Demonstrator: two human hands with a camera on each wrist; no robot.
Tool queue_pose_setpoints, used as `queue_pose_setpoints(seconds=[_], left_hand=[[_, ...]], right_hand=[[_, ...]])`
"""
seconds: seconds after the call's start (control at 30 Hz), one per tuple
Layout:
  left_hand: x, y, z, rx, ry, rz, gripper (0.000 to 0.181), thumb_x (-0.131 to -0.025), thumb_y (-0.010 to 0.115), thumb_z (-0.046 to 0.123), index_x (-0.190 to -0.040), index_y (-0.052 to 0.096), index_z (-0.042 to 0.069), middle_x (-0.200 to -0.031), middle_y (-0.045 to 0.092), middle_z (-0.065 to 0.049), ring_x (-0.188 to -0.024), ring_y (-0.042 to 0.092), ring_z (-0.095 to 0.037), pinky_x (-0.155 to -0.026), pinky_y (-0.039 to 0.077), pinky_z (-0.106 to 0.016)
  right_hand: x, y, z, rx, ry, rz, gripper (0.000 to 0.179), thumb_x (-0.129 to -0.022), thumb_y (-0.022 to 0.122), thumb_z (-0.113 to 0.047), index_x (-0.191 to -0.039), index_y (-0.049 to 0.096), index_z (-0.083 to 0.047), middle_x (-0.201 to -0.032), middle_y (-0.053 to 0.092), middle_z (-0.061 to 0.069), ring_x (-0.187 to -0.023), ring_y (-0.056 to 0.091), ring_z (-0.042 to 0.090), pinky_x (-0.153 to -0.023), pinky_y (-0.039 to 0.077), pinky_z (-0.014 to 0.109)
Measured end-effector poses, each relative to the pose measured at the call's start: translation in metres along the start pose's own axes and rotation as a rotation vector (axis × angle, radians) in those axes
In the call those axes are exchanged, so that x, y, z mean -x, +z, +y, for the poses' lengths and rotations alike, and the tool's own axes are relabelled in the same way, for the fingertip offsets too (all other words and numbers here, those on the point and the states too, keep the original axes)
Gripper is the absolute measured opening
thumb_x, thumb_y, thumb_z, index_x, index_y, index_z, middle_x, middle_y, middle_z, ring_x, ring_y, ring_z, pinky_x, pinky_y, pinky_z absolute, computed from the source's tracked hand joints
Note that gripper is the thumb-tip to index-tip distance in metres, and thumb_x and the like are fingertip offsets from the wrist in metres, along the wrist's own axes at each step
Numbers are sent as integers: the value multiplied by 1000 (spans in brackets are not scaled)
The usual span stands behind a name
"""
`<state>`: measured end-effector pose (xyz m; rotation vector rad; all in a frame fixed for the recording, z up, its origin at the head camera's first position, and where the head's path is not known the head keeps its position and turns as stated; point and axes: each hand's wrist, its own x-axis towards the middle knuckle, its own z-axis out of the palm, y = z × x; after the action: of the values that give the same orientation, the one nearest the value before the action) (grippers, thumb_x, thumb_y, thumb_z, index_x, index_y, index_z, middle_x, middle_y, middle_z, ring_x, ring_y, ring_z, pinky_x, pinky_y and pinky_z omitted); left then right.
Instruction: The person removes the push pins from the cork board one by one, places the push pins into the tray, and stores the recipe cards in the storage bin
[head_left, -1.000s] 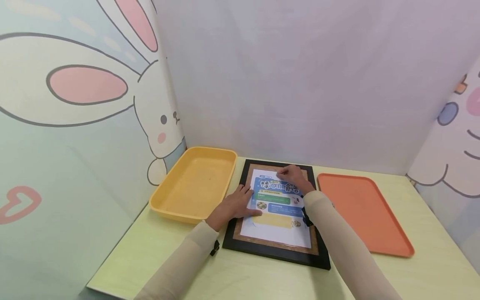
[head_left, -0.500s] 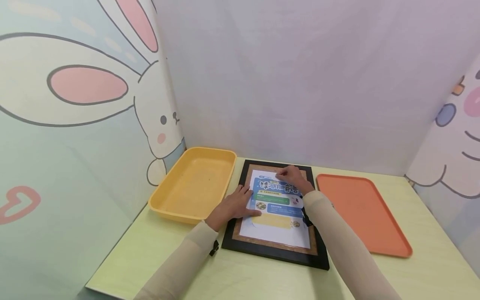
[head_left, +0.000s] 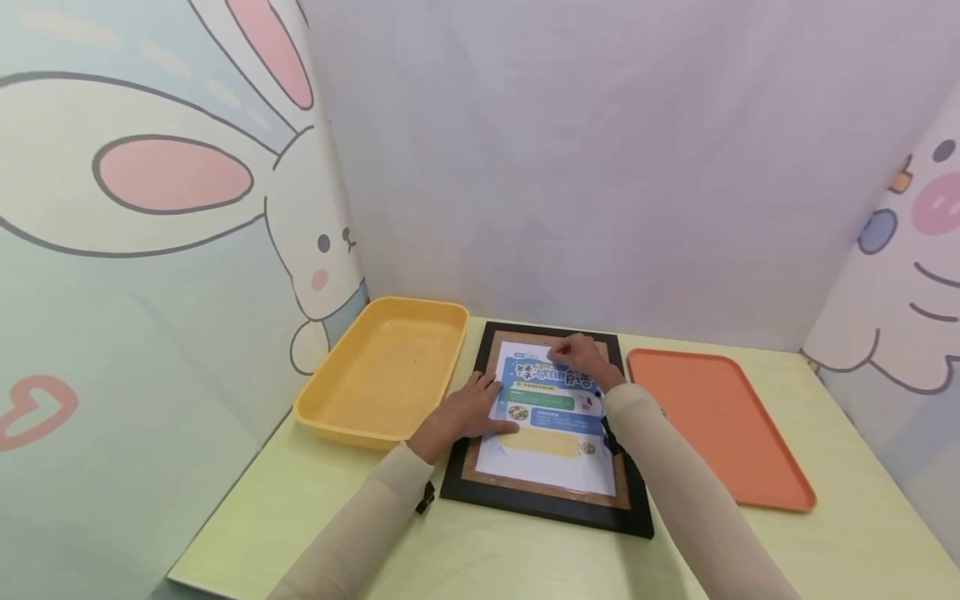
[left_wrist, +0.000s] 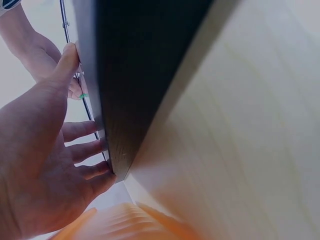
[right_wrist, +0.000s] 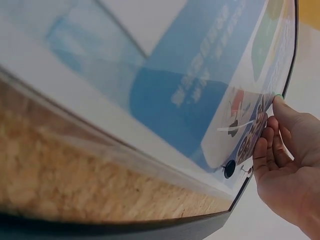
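The left hand (head_left: 463,414), fingers extended, rests on the left side of the poster (head_left: 551,442); the right hand (head_left: 583,356) pinches a small green item (right_wrist: 278,96) near its top edge. The poster lies on a black-framed cork board (head_left: 543,507) — flat on the counter (head_left: 300,508), between a yellow tray (head_left: 386,371) and an orange tray (head_left: 712,417).

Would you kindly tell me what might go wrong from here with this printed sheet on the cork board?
1. The printed sheet might slide or skew on the cork board if the left hand, which lies across the sheet's left edge, lifts or shifts.
2. The small green thing at the fingertips of the right hand could slip and fall.
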<state>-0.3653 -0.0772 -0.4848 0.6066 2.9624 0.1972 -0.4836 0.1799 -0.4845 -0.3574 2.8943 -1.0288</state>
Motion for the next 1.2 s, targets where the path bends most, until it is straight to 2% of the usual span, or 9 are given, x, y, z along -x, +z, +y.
queue_pose_setpoints(seconds=[0.2,0.57,0.87,1.2], left_hand=[[2,-2,1,1,-4,5,100,-86,64,77,-159,41,12,-170,29,-9,-154,28,-32,-118,38,-51],[1,0,2,9,-15,-6,101,-86,65,77,-160,40,13,-169,30,-8,-153,29,-31,-118,38,-51],[0,-1,2,8,-11,-11,100,-87,65,76,-160,40,12,-168,32,-9,-151,31,-30,-118,38,-49],[4,-2,3,15,6,3,99,-87,67,74,-158,43,10,-166,35,-10,-147,35,-30,-116,41,-48]], right_hand=[[3,-3,1,6,-18,2,19,-99,72,-18,-108,78,-3,-107,74,13,-95,63,26,-92,51,44],[9,-8,8,51,-6,19,20,-99,73,-22,-110,78,-5,-108,75,12,-101,68,27,-97,53,47],[12,-14,11,48,1,24,21,-100,71,-21,-112,78,-5,-112,74,12,-107,68,29,-97,54,47],[17,-27,26,85,-61,83,19,-98,72,-17,-108,78,-1,-107,75,15,-106,70,34,-93,56,48]])
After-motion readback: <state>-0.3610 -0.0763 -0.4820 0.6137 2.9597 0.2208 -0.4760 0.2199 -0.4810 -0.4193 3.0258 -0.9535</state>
